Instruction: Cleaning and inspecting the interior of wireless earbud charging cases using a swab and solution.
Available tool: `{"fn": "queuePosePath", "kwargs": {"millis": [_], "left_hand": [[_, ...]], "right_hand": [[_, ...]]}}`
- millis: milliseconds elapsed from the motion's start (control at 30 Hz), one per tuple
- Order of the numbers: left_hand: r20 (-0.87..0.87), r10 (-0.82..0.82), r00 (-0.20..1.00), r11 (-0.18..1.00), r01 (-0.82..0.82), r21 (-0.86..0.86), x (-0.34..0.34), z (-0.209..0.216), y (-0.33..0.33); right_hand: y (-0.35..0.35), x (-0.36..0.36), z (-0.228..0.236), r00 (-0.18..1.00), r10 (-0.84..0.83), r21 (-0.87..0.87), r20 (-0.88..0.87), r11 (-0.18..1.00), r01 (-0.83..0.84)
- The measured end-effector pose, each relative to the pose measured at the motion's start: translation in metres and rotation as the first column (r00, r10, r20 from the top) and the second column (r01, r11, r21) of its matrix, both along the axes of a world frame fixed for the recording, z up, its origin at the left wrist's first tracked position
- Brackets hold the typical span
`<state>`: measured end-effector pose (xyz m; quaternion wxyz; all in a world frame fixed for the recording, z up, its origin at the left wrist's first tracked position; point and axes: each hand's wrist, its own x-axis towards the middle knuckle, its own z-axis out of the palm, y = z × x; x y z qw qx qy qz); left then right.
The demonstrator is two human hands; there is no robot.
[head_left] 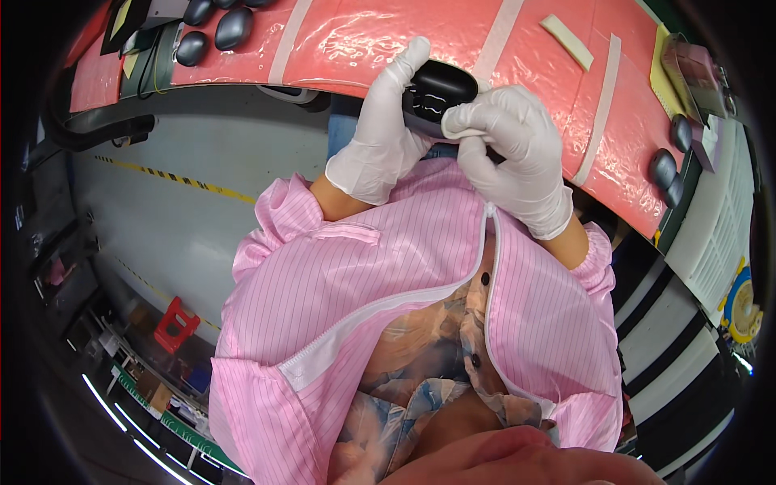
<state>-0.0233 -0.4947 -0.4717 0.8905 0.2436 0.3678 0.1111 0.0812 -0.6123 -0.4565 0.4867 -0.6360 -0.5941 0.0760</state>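
A glossy black rounded case (443, 83) is held up in front of my chest, at the near edge of the pink-covered table. My left hand (378, 133), in a white glove, grips its left side with the thumb along the edge; the other fingers are hidden behind it. My right hand (521, 149), also gloved in white, is closed at the case's lower right corner, index finger bent and thumb below. A thin white edge shows at those fingertips; whether it is cloth or glove I cannot tell.
The table (347, 40) has a pink plastic-covered top with pale tape strips. Several dark grey rounded shells (234, 29) lie at the far left, and more shells (663, 167) at the right. A cream strip (567, 42) lies near the back. A red stool (176, 324) stands on the floor.
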Motion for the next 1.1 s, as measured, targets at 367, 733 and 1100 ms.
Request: {"fn": "queuePosePath", "kwargs": {"millis": [367,733,1100], "left_hand": [[0.099,-0.092,0.991,0.996,0.093,0.002,-0.005,-0.001,0.005],[0.153,0.017,0.988,0.984,-0.044,0.175,-0.011,0.013,-0.007],[0.277,-0.071,0.958,0.509,-0.204,0.836,-0.027,-0.006,-0.011]], "right_hand": [[-0.009,0.008,-0.015,0.985,-0.083,-0.076,0.149,0.993,0.095],[-0.013,-0.003,-0.003,0.969,-0.059,-0.042,0.24,0.997,0.071],[-0.001,-0.023,0.004,0.976,-0.124,-0.017,0.178,0.991,0.13]]}}
